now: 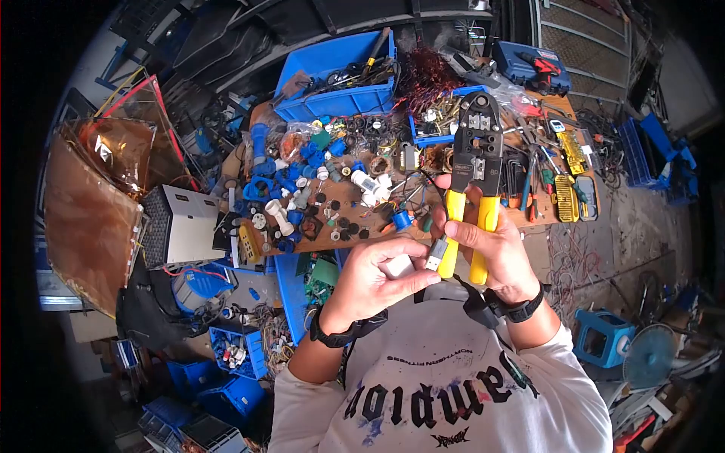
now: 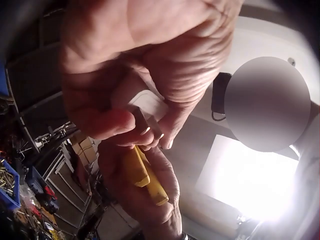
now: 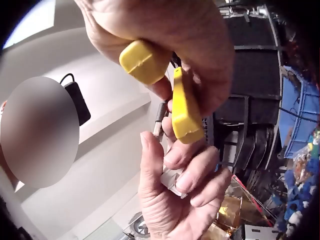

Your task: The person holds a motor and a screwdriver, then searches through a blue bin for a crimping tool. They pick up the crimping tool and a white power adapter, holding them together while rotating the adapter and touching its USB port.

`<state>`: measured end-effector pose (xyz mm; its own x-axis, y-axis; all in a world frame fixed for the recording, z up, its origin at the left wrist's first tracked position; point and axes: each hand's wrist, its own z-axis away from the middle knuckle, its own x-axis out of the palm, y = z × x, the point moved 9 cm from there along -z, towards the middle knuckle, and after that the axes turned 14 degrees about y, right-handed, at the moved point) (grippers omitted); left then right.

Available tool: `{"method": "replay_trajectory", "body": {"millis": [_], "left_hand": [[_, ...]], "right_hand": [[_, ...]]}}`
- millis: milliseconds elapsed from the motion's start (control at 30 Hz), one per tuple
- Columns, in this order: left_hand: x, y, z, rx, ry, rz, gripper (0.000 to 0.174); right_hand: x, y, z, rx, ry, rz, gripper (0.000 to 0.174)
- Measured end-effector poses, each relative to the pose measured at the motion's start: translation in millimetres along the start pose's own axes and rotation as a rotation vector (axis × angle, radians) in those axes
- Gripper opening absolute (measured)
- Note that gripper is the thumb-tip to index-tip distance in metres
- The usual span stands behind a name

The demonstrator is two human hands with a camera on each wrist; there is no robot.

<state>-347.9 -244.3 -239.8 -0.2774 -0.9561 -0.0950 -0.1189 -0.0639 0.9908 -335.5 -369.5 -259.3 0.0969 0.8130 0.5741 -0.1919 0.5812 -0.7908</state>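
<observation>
My left hand (image 1: 362, 283) holds a small white block (image 1: 397, 266) between thumb and fingers. A crimping tool with a black head (image 1: 477, 143) and yellow handles (image 1: 453, 219) is in my right hand (image 1: 504, 253), its head pointing away from my body. Between the hands, a grey USB plug (image 1: 436, 254) lies beside the nearer yellow handle, by my right thumb. The right wrist view shows this plug (image 3: 160, 116) above the left fingertips, with the white block (image 3: 173, 182) partly hidden by the left fingers. In the left wrist view the block (image 2: 145, 100) sits inside the curled hand.
A wooden table (image 1: 321, 238) bears blue and white fittings, loose parts and hand tools. At its back stand a blue crate (image 1: 336, 102) of tools and a blue case (image 1: 521, 64). Blue bins (image 1: 236, 351) stand below on the left, a fan (image 1: 651, 356) at the right.
</observation>
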Motion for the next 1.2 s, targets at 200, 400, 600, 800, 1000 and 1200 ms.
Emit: {"method": "replay_trajectory", "body": {"millis": [200, 400, 600, 800, 1000, 1200], "left_hand": [[0.6, 1.8, -1.0, 0.004, 0.004, -0.02, 0.018], [1.8, 3.1, -3.0, 0.022, 0.053, -0.028, 0.017], [0.7, 6.6, -5.1, 0.003, 0.066, -0.069, 0.016], [-0.8, 6.4, -5.2, -0.043, 0.091, -0.096, 0.015], [-3.2, 8.8, -7.5, -0.049, 0.146, -0.094, 0.014], [-5.6, 10.9, -10.0, 0.021, 0.218, -0.073, 0.012]], "right_hand": [[-1.3, 10.8, 0.6, 0.14, 0.038, -0.15, 0.049], [-1.9, 29.1, 0.8, 0.328, -0.002, -0.319, 0.045], [-2.5, 36.5, 1.6, 0.406, 0.025, -0.337, 0.043], [-3.5, 42.1, 1.7, 0.441, 0.048, -0.378, 0.039], [-2.1, 52.5, 4.9, 0.537, 0.093, -0.448, 0.039], [3.2, 59.5, 6.9, 0.583, 0.07, -0.493, 0.037]]}}
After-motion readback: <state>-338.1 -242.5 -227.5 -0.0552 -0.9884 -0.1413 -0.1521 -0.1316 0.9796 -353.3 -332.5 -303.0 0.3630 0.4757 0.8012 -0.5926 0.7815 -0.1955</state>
